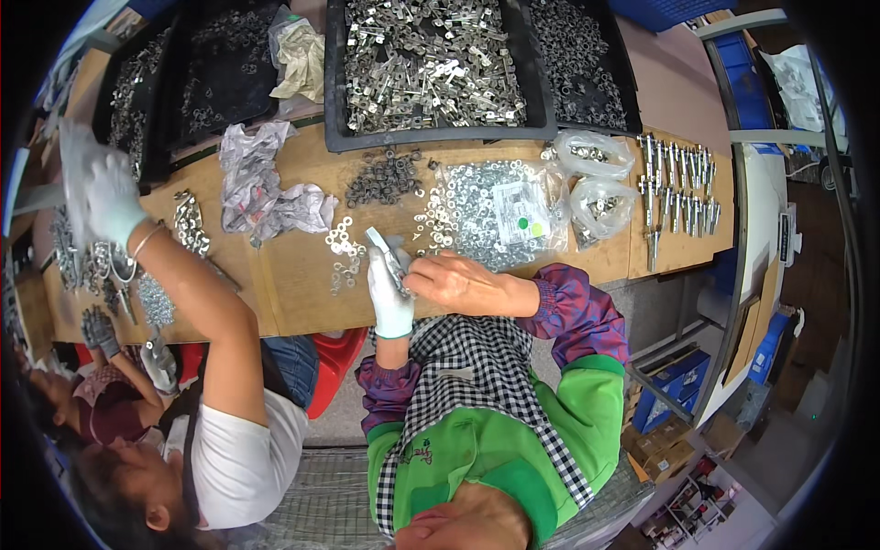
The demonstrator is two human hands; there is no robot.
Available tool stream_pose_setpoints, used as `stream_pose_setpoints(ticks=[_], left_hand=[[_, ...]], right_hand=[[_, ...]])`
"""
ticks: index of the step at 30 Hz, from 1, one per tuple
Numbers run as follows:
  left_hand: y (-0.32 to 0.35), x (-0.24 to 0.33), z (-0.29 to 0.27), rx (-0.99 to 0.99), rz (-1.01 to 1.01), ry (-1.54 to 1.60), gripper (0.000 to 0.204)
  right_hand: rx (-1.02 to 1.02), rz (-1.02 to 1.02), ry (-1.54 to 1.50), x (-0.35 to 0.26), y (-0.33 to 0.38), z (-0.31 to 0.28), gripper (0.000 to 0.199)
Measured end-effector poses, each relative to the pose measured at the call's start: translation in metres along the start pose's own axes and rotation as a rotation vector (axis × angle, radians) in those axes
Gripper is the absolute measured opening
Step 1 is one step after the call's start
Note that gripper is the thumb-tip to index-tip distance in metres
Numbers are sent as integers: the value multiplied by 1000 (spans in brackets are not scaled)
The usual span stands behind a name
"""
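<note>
My left hand (pixel 391 291), in a white glove, is closed around a shiny metal fitting (pixel 378 240) with a flat end that sticks up past the fingers. My bare right hand (pixel 452 280) meets it from the right, fingers pinched at the fitting's lower part; anything small between those fingertips is hidden. Both hands are over the table's near edge, in front of my checked apron (pixel 458 367). Pale washers (pixel 345 240) lie just beyond my left hand. Silver nuts or washers (pixel 477 206) are spread past my right hand, with dark rings (pixel 383 177) farther back.
A black tray (pixel 440 139) heaped with metal fittings stands at the back. Plastic bags (pixel 600 203) of parts and rows of bolt-like assemblies (pixel 674 188) lie right. Crumpled paper (pixel 266 188) lies left. A co-worker's gloved hand (pixel 112 197) lifts a clear bag at far left.
</note>
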State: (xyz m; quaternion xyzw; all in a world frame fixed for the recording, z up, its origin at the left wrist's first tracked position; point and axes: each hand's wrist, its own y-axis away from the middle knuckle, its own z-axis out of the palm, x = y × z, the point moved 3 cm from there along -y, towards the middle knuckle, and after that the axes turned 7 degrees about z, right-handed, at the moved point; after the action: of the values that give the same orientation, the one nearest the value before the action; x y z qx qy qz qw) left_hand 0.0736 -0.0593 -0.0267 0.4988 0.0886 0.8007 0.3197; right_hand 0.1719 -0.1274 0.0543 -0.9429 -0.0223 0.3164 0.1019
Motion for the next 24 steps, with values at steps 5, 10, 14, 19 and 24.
stream_pose_setpoints(ticks=[5, 10, 14, 19, 24], left_hand=[[1, 1, -2, 9, -58, 73, 44], [7, 11, 12, 60, -60, 67, 45], [6, 8, 8, 47, -72, 41, 47], [6, 5, 3, 51, -24, 4, 49], [6, 5, 2, 3, -18, 4, 49]], right_hand=[[147, 10, -88, 6, 3, 4, 15], [257, -104, 19, 3, 7, 6, 14], [249, -114, 20, 3, 10, 9, 13], [123, -102, 27, -2, 5, 2, 17], [167, -105, -1, -2, 5, 4, 20]])
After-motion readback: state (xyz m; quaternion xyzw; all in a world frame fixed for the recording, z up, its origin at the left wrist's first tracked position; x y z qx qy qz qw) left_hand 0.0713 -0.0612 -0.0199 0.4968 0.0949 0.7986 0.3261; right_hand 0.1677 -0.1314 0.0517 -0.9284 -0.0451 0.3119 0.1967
